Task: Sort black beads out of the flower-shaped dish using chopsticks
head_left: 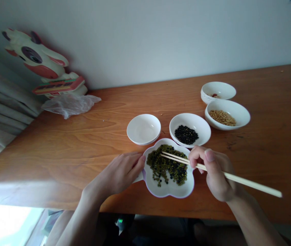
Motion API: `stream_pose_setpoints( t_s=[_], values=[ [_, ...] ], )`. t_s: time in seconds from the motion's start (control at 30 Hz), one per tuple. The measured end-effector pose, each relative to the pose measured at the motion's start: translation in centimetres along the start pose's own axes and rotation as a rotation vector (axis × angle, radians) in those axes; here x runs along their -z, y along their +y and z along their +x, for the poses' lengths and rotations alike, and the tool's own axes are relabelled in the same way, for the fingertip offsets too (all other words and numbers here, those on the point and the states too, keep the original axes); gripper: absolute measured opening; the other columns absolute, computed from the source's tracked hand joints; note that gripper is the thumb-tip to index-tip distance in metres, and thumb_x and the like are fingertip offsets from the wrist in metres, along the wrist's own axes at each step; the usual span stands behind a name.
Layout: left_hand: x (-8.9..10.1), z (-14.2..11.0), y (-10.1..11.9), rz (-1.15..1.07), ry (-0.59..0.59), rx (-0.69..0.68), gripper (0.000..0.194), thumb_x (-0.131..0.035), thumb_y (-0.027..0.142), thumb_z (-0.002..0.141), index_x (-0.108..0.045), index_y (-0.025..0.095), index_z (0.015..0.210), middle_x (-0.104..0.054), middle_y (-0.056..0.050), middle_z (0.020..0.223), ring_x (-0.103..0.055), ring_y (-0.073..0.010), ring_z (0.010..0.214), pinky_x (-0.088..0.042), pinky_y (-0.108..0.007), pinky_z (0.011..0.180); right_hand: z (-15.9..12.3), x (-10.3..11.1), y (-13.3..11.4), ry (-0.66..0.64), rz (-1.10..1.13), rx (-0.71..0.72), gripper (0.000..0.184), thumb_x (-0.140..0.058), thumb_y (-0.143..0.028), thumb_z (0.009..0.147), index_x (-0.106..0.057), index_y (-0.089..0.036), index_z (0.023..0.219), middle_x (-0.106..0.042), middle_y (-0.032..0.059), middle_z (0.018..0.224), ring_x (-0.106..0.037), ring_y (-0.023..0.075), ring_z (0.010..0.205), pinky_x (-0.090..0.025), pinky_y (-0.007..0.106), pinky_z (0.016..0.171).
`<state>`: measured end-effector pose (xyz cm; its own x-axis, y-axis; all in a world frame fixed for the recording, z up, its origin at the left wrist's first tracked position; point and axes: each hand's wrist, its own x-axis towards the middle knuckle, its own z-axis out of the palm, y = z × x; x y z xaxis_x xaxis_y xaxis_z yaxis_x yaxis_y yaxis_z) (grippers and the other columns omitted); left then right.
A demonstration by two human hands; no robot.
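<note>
The person's bare right hand pinches a pair of long, pale, plain chopsticks between thumb and curled fingers. The two tips stand slightly apart over the mix of small olive-green and black beans; whether a bean sits between them, I cannot tell. That mix lies in a shallow white flower-shaped dish with a lilac rim, near the front edge of the brown wooden table. The left hand holds the dish at its short handle, thumb against the rim and fingers bunched together, partly hidden.

Just beyond the dish stand a plain white round bowl and, right of it, a white round bowl holding glossy black beans. Farther right, a wider white bowl holds round tan beans, and behind it is another white bowl with a few reddish-brown pieces in it.

The step in hand appears to be picking among the mixed beans. Such a move calls for a light, level squeeze of the tips on one bean, with the dish held steady.
</note>
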<state>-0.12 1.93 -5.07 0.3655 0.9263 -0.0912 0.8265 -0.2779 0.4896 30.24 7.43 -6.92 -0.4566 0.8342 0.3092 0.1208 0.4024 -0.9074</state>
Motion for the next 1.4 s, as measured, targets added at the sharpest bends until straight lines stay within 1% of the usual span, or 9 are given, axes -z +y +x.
stream_pose_setpoints(
  t_s=[0.17,0.27,0.4,0.6,0.77,0.93,1.07,1.27,1.4],
  values=[
    [0.02,0.12,0.06,-0.004,0.003,0.002,0.047,-0.031,0.04,0.116,-0.072,0.019,0.107,-0.079,-0.009,0.098,-0.073,-0.0212,0.084,-0.056,-0.032,0.085,-0.14,-0.2,-0.01,0.027,-0.006,0.024,0.052,-0.028,-0.045,0.115,-0.057,-0.022,0.078,-0.056,0.0007,0.07,-0.049,0.0154,0.062,-0.037,0.032,0.059],
    [0.08,0.24,0.2,-0.016,-0.006,0.038,0.048,-0.03,0.04,0.116,-0.072,0.019,0.108,-0.079,-0.008,0.099,-0.073,-0.0212,0.086,-0.056,-0.033,0.088,-0.11,-0.27,0.21,0.041,0.001,0.023,0.053,-0.027,-0.046,0.115,-0.056,-0.022,0.077,-0.055,0.0003,0.07,-0.049,0.015,0.062,-0.037,0.031,0.059],
    [0.09,0.35,0.37,-0.054,-0.016,0.062,0.047,-0.03,0.039,0.116,-0.072,0.019,0.112,-0.079,-0.009,0.104,-0.074,-0.0214,0.091,-0.055,-0.033,0.09,-0.07,-0.17,0.39,0.014,0.009,0.007,0.057,-0.022,-0.052,0.114,-0.055,-0.022,0.078,-0.054,0.0,0.071,-0.049,0.0147,0.062,-0.037,0.031,0.058],
    [0.15,0.26,0.42,-0.022,-0.003,0.052,0.05,-0.029,0.041,0.116,-0.073,0.018,0.111,-0.08,-0.01,0.104,-0.074,-0.0224,0.091,-0.056,-0.034,0.088,0.02,0.13,0.18,-0.033,-0.03,0.03,0.06,-0.018,-0.06,0.111,-0.051,-0.022,0.079,-0.052,-0.0004,0.07,-0.047,0.015,0.061,-0.035,0.032,0.059],
    [0.04,0.07,0.07,0.01,-0.002,0.041,0.051,-0.029,0.043,0.116,-0.073,0.019,0.106,-0.079,-0.01,0.103,-0.074,-0.0236,0.091,-0.056,-0.035,0.088,0.09,0.12,-0.07,-0.037,-0.057,0.04,0.056,-0.021,-0.056,0.113,-0.052,-0.023,0.08,-0.053,-0.0002,0.071,-0.048,0.0148,0.061,-0.035,0.032,0.059],
    [0.02,0.16,-0.01,0.004,-0.015,0.032,0.051,-0.029,0.043,0.116,-0.072,0.019,0.105,-0.079,-0.009,0.101,-0.074,-0.0226,0.087,-0.055,-0.034,0.087,-0.09,-0.02,0.01,0.001,-0.027,0.029,0.056,-0.022,-0.051,0.114,-0.055,-0.023,0.078,-0.053,0.0001,0.068,-0.049,0.015,0.06,-0.037,0.031,0.057],
    [0.14,0.25,0.18,0.011,-0.012,0.035,0.053,-0.026,0.043,0.116,-0.072,0.019,0.104,-0.079,-0.009,0.099,-0.073,-0.0223,0.087,-0.055,-0.034,0.088,-0.29,-0.15,0.43,0.019,0.006,0.029,0.059,-0.02,-0.053,0.114,-0.056,-0.023,0.078,-0.055,0.0008,0.07,-0.051,0.0155,0.06,-0.038,0.031,0.057],
    [0.13,0.29,0.24,-0.004,-0.004,0.039,0.052,-0.029,0.044,0.116,-0.073,0.018,0.106,-0.079,-0.008,0.096,-0.073,-0.022,0.086,-0.056,-0.034,0.088,-0.29,-0.24,0.56,0.075,0.019,0.034,0.067,-0.017,-0.059,0.112,-0.057,-0.023,0.073,-0.055,0.0021,0.066,-0.051,0.017,0.059,-0.035,0.034,0.057],
    [0.05,0.4,0.22,-0.023,0.012,0.024,0.05,-0.029,0.039,0.116,-0.074,0.018,0.109,-0.079,-0.009,0.095,-0.073,-0.0216,0.086,-0.058,-0.032,0.087,-0.04,0.19,-0.34,0.193,0.132,0.01,0.074,-0.018,-0.07,0.107,-0.06,-0.024,0.066,-0.055,0.0036,0.062,-0.051,0.0202,0.06,-0.037,0.037,0.059]
  ],
)
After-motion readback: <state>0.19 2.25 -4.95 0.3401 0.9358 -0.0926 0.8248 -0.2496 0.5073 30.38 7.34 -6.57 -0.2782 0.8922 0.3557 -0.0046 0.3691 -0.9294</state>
